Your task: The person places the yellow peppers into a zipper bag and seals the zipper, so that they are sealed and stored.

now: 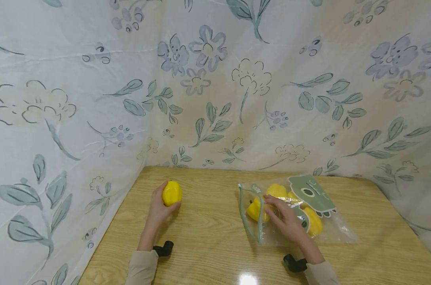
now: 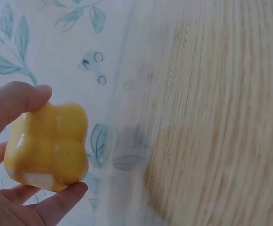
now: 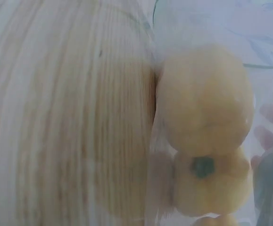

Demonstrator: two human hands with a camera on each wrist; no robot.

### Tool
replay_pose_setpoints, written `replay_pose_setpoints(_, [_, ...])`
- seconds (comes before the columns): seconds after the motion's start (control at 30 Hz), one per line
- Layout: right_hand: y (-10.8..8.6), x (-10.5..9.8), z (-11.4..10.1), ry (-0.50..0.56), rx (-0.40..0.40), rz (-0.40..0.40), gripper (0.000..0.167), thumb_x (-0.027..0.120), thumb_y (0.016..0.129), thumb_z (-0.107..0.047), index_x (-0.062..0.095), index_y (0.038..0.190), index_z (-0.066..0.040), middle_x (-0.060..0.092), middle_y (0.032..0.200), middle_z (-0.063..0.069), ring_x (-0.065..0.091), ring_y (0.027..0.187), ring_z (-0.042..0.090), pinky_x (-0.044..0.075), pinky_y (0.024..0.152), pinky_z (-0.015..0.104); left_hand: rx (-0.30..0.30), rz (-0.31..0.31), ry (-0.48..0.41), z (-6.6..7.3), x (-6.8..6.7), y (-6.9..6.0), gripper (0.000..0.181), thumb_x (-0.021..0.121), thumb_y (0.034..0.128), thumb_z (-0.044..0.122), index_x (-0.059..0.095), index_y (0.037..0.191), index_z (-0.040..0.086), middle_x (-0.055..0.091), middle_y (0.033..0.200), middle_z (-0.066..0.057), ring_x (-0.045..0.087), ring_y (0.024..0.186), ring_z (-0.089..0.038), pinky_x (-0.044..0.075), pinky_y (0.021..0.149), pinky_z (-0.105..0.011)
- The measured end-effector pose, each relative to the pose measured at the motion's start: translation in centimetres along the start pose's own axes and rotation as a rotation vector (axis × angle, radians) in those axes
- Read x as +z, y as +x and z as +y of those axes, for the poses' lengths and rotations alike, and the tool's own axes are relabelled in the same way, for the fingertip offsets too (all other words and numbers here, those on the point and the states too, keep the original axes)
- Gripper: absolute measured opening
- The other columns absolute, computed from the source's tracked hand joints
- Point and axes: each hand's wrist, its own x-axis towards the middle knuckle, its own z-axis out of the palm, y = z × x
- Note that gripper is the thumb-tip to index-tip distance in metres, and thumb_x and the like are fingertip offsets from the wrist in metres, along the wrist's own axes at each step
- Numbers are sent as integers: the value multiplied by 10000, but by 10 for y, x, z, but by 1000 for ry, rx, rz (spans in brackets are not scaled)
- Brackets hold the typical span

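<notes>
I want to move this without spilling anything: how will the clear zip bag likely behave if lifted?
Probably floppy: the clear zip bag looks like thin, creased film. The rounded yellow peppers inside would likely shift and bunch as it tilts. Its green-edged mouth seems to gape, so the pepper nearest it might tumble out.

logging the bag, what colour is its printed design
Green with white details; the design shows best in the head view.
</notes>
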Motion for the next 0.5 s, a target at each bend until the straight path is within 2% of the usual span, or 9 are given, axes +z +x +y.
replay_pose_setpoints(0.23, [0, -1, 0, 88, 62, -4, 267, 593, 899, -76, 564, 1134, -199, 557, 1294, 72, 484, 1223, 224, 281, 1008, 74, 6, -22, -1, 9, 6, -1, 870, 792, 715, 134, 298, 1431, 133, 302, 1397, -212, 391, 1182, -355, 350, 981, -543])
replay_pose_setpoints(0.4, [1, -1, -2, 97, 58, 3, 275, 591, 884, -15, 566, 1119, -154, 562, 1283, 113, 492, 1206, 304, 258, 1008, 59, 40, -36, -26, 17, 14, -2, 868, 799, 715, 155, 309, 1432, 148, 319, 1391, -201, 398, 1188, -351, 360, 976, -538])
replay_pose_setpoints(0.5, [4, -5, -16, 101, 47, 4, 254, 586, 879, 11, 570, 1107, -101, 563, 1264, 165, 495, 1182, 357, 252, 1006, 56, 58, -54, -37, 22, 18, -3, 865, 798, 721, 175, 310, 1434, 157, 316, 1404, -182, 393, 1202, -340, 372, 975, -542])
